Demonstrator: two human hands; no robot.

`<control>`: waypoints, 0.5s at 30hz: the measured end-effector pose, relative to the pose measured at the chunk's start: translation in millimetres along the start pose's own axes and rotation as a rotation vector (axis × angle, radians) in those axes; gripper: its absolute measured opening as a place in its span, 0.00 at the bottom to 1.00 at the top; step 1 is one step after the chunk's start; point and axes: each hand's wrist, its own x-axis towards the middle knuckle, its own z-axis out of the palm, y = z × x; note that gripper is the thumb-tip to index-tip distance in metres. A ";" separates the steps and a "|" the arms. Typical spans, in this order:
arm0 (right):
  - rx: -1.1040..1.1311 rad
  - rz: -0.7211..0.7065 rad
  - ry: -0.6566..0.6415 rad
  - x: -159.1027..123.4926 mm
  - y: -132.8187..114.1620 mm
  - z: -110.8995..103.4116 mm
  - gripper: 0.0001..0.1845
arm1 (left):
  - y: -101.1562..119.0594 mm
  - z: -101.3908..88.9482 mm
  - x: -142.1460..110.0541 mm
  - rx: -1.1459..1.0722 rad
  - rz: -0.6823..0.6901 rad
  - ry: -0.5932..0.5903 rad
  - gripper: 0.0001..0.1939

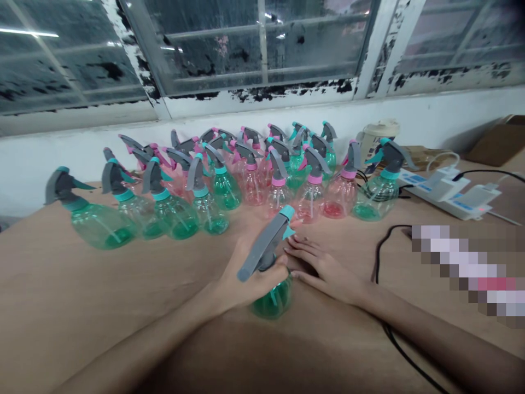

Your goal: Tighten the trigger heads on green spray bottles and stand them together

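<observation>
A green spray bottle point(274, 298) with a grey and teal trigger head stands on the table in front of me. My left hand point(246, 273) is wrapped round its neck, just under the head. My right hand point(324, 268) lies low on the table just to the right of the bottle, fingers stretched out towards it. Whether its fingertips touch the bottle I cannot tell. Behind the hands stand several more spray bottles, among them a green one with a teal collar point(176, 216) and a clear pink one with a pink collar point(309, 200).
At the right, a white power strip point(447, 197) holds plugged-in chargers. A black cable point(378, 251) runs down the table beside my right arm. A white tub point(379, 134) and a cardboard box point(498, 142) stand at the back right, below the window point(262, 44). A blurred-out patch covers the right edge.
</observation>
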 end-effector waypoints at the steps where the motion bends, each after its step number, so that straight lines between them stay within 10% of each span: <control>1: 0.002 0.001 0.000 0.1 -0.2 -0.2 0.30 | -0.7 -0.7 0.5 -0.009 0.030 -0.006 0.04; 15: -0.002 -0.018 0.029 -0.5 0.6 -0.1 0.28 | -18.1 4.7 1.7 -0.026 0.155 -0.027 0.09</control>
